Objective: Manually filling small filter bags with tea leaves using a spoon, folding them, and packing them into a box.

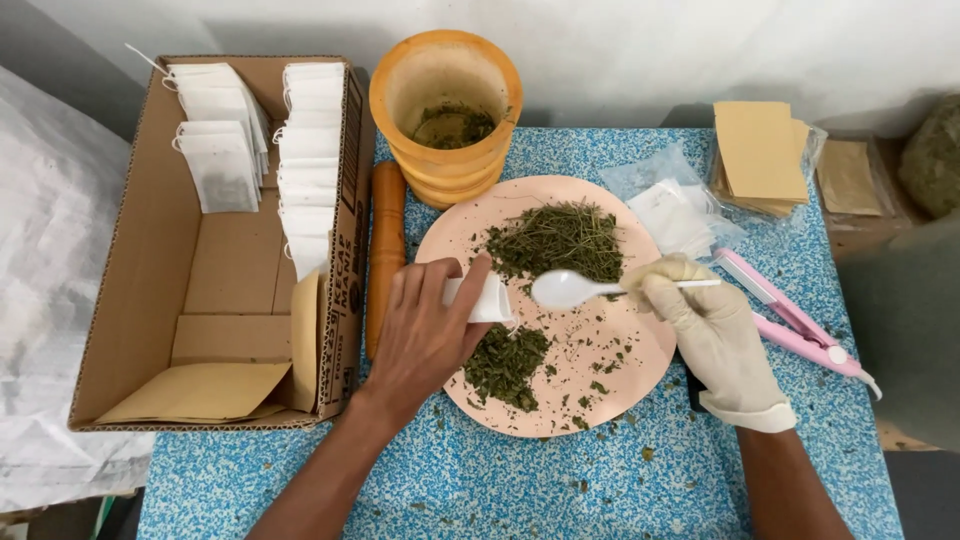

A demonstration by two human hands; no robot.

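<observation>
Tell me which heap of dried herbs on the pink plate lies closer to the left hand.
The smaller, darker heap at the plate's near edge, just beside the left hand. The bigger, stalkier heap lies farther back, beyond the white spoon.

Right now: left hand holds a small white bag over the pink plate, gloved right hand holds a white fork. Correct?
Not quite. The gloved right hand holds a white spoon, not a fork; the head view shows it. The left hand does hold the white bag over the pink plate.

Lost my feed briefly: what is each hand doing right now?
Left hand: closed on a small white paper sachet.
Right hand, gloved: closed on a white plastic spoon.
</observation>
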